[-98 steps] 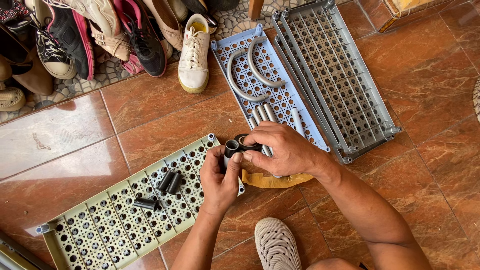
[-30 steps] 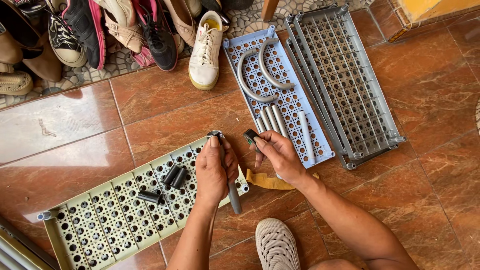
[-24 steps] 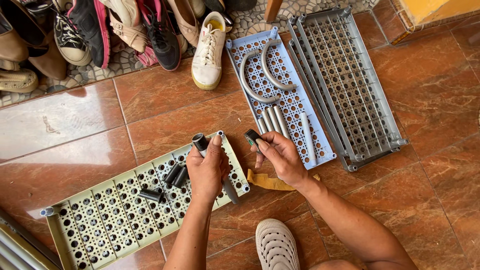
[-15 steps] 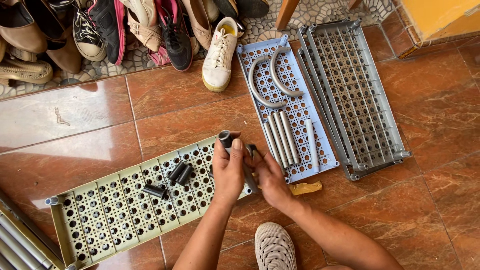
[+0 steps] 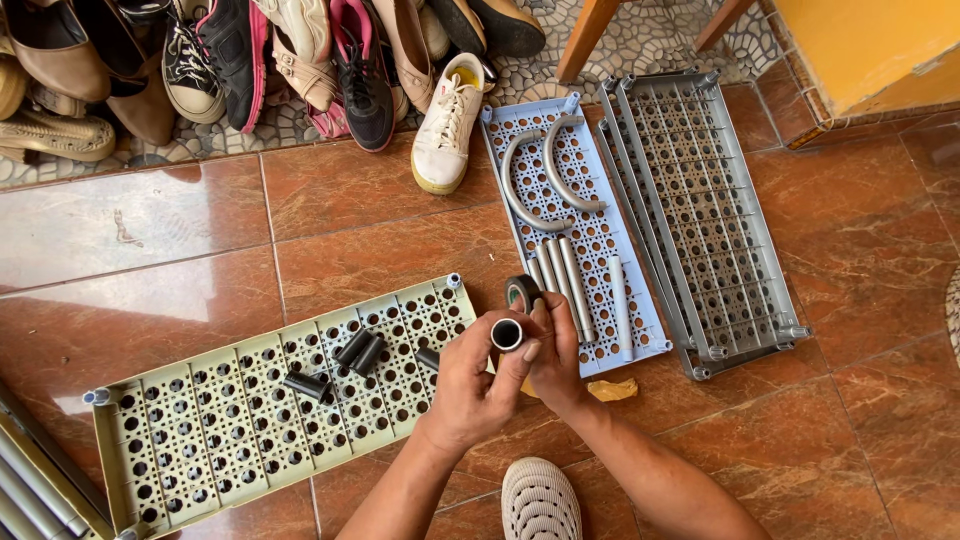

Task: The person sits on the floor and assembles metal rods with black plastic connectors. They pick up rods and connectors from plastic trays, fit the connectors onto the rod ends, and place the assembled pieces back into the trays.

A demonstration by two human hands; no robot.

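Hands meet above the tiled floor (image 5: 330, 225): the left hand (image 5: 478, 385) grips a short grey metal tube (image 5: 507, 334) end-on, the right hand (image 5: 555, 350) pinches a black tape roll (image 5: 521, 293) against it. Wrapping the tube's end appears underway; keeping the tape taut comes next. Black plastic sleeves (image 5: 345, 362) lie on the pale green perforated shelf panel (image 5: 230, 430).

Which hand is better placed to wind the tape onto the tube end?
Probably the right hand: it holds the roll of tape just above the tube. The left hand has the tube in its grip, open end up, steadying it.
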